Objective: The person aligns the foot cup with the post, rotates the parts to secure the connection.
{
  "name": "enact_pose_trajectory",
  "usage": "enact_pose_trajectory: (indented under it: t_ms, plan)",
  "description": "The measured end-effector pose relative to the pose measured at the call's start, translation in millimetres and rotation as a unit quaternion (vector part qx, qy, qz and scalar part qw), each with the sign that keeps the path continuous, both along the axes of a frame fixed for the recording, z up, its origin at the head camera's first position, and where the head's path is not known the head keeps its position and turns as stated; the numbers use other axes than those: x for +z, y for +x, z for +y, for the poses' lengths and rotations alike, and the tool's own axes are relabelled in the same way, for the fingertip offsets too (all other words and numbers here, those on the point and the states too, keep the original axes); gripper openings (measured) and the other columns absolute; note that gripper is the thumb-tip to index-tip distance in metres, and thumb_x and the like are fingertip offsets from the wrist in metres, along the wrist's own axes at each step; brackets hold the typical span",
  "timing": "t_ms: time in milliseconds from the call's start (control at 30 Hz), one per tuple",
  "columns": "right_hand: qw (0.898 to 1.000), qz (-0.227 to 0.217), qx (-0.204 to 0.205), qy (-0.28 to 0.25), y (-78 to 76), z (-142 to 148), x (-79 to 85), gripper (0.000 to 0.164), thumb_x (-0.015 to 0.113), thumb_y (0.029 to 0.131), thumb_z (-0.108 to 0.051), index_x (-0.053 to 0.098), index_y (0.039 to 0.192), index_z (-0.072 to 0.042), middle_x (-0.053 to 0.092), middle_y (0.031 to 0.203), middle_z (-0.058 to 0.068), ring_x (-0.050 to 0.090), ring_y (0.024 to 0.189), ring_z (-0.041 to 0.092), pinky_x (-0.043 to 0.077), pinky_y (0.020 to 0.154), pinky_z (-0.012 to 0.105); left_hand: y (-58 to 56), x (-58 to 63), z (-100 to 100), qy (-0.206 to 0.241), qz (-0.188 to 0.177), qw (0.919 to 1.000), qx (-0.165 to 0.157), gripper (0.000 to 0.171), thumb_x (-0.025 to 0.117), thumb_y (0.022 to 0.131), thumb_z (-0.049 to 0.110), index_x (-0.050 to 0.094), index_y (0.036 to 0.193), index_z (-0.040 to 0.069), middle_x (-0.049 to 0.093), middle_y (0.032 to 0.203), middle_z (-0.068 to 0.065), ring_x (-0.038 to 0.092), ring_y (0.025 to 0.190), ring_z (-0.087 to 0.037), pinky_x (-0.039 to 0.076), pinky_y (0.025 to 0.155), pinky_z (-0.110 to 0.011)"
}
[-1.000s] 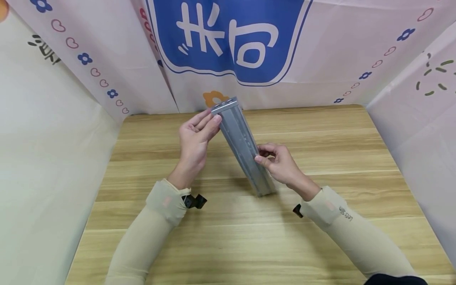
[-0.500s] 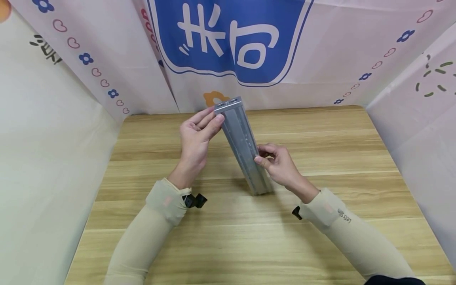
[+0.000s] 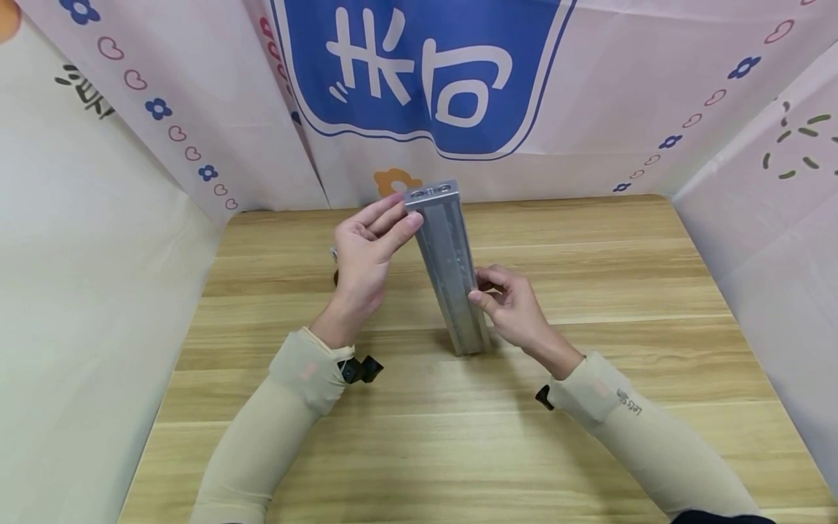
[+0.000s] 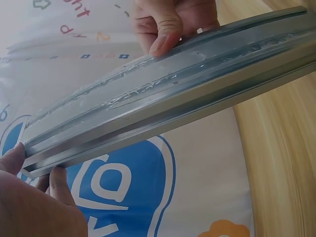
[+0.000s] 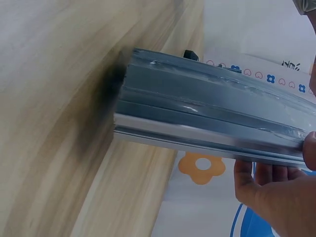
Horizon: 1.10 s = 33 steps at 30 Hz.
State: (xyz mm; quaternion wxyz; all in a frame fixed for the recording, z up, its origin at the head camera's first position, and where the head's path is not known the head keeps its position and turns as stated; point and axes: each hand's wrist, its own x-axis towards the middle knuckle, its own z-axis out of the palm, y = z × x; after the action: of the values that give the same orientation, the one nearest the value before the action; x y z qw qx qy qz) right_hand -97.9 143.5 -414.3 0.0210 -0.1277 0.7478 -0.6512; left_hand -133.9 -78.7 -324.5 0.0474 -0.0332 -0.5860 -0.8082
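I saw the metal bar (image 3: 452, 269) over mid-table, open wood (image 3: 419, 451) either side; the left hand (image 3: 366, 251) pinched its top end, the right hand (image 3: 517, 306) its side edge. Only the head view showed its end holes.

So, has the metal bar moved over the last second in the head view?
Yes. Judged against the printed orange flower, the metal bar has swung: its upper end has shifted right and its lower end left.

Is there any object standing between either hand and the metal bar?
Nothing visible does: the left hand pinches the metal bar at its top end, and the right hand grips its edge lower down.
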Motion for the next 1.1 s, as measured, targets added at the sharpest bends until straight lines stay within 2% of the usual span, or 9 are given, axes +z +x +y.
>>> enact_pose_trajectory:
  t_ms: [167,400,600,767,1100]
  plan:
    - [1.0,0.015,-0.005,-0.015,1.3,0,-3.7,0.033,0.066,0.093,0.014,0.064,0.126,0.019,0.065,0.105,0.025,0.062,0.097,0.009,0.057,0.083,0.017,1.2,1.7,3,-0.012,0.01,0.9999,-0.001,0.048,0.075,0.091,-0.006,0.063,0.137,-0.009,0.07,0.13,-0.023,0.077,0.104,-0.007,0.06,0.097,-0.028]
    - [0.999,0.043,-0.005,-0.029,1.6,1,-10.1,0.032,0.067,0.092,0.015,0.066,0.123,0.018,0.065,0.101,0.007,0.063,0.096,0.01,0.058,0.081,0.017,3.6,2.4,7,-0.019,0.026,0.9995,-0.005,0.046,0.075,0.091,-0.007,0.064,0.135,-0.01,0.07,0.129,-0.025,0.077,0.106,-0.009,0.061,0.097,-0.03]
    - [0.997,0.072,-0.006,-0.038,4.7,2,-15.7,0.032,0.068,0.091,0.015,0.066,0.123,0.017,0.065,0.108,0.001,0.064,0.097,0.01,0.059,0.084,0.017,7.9,3.7,11,-0.031,0.051,0.9982,-0.011,0.048,0.076,0.088,-0.009,0.064,0.134,-0.012,0.07,0.129,-0.027,0.077,0.107,-0.011,0.061,0.097,-0.032]
    - [0.995,0.083,-0.01,-0.05,7.4,3,-20.4,0.033,0.067,0.09,0.017,0.065,0.123,0.018,0.065,0.107,-0.006,0.065,0.098,0.007,0.059,0.086,0.018,11.6,5.9,15,-0.035,0.056,0.9976,-0.019,0.05,0.077,0.087,-0.012,0.064,0.135,-0.012,0.069,0.129,-0.028,0.077,0.106,-0.01,0.061,0.096,-0.032]
    - [0.993,0.1,-0.011,-0.066,13.4,5,-25.3,0.033,0.069,0.089,0.017,0.065,0.122,0.018,0.064,0.105,-0.007,0.065,0.097,0.009,0.06,0.087,0.02,16.6,5.7,19,-0.035,0.057,0.9972,-0.035,0.05,0.076,0.086,-0.014,0.063,0.134,-0.014,0.069,0.127,-0.029,0.077,0.104,-0.009,0.062,0.093,-0.032]
